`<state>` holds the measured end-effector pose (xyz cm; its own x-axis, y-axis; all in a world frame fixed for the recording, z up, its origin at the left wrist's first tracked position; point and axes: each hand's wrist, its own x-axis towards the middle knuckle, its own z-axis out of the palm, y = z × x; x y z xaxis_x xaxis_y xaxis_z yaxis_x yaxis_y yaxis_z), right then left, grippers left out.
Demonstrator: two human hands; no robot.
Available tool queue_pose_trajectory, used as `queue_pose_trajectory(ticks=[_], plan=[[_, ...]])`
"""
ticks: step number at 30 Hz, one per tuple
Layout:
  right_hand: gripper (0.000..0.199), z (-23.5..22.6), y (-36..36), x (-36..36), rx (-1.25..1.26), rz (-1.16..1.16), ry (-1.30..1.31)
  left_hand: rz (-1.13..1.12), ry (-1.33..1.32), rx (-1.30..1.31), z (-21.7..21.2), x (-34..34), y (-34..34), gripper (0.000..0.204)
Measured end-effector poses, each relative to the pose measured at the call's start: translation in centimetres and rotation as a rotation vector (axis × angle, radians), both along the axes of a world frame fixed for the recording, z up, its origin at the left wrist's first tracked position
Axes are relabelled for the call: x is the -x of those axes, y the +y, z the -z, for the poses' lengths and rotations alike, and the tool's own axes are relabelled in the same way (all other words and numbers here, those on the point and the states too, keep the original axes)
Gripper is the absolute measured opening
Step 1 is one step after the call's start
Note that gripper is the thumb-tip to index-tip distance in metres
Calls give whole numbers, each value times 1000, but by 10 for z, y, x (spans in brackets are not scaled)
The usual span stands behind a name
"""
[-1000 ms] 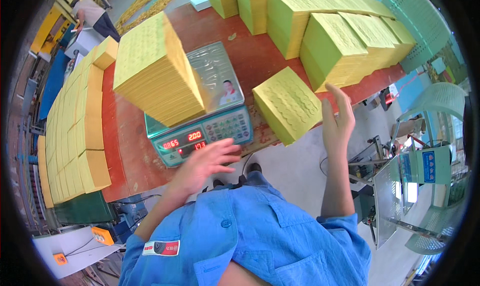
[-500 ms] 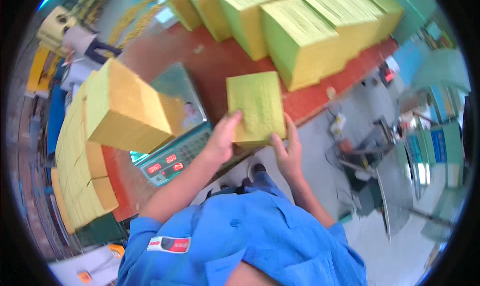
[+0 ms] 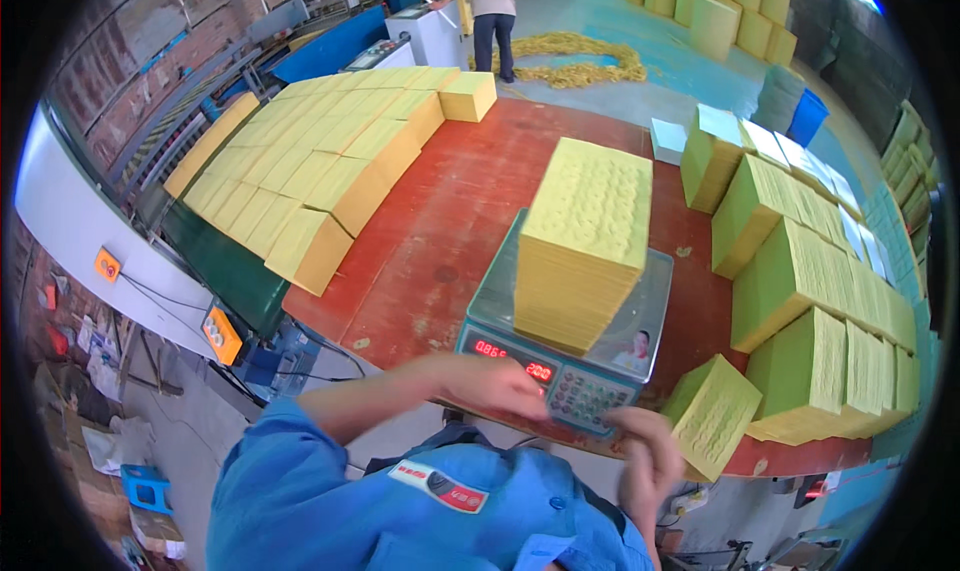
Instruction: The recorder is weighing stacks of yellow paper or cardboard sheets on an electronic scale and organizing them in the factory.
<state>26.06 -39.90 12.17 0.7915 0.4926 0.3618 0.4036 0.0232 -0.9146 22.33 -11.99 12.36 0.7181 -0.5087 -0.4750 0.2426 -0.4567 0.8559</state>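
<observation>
A tall yellow paper stack (image 3: 580, 246), with embossed round marks on top, stands on the glass-topped digital scale (image 3: 655, 291). My left hand (image 3: 490, 383) is over the scale's front edge, by the lit red display and the keypad. Its fingers point right, loosely bent and slightly blurred, with nothing visible in them. My right hand (image 3: 650, 453) hovers at the scale's front right corner, fingers bent and apart, with no object in it. Close beside it, a shorter yellow paper stack (image 3: 712, 416) rests at the table's near edge.
Yellow paper blocks (image 3: 330, 161) fill the left side of the red table (image 3: 430, 241). More yellow stacks (image 3: 800, 281) line its right side. A green conveyor belt (image 3: 225, 271) adjoins the left edge. Beyond the table, a person (image 3: 492, 21) stands at a white machine.
Both hands held a small yellow paper stack; now they are off it, and such a stack rests at the right near edge. My view has swung left toward the scale.
</observation>
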Motion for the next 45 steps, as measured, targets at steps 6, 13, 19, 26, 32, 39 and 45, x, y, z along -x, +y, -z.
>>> queue_pose_trajectory(ticks=[6,13,19,26,32,39,45], plan=[[40,76,204,30,-9,-970,739,-786,-34,521,-24,17,209,43],[45,138,332,62,281,-475,86,-1106,-172,481,-16,-48,384,46],[39,156,352,56,382,-116,-178,-1022,-337,5,5,-192,489,44],[54,156,366,74,94,-15,371,-711,-874,-1076,49,-381,564,51],[49,154,376,65,157,173,427,-660,-967,-1315,89,-476,600,66],[42,151,381,69,161,196,444,-554,-806,-1275,105,-477,582,75],[36,149,380,73,75,128,396,-462,-847,-1164,100,-400,486,80]])
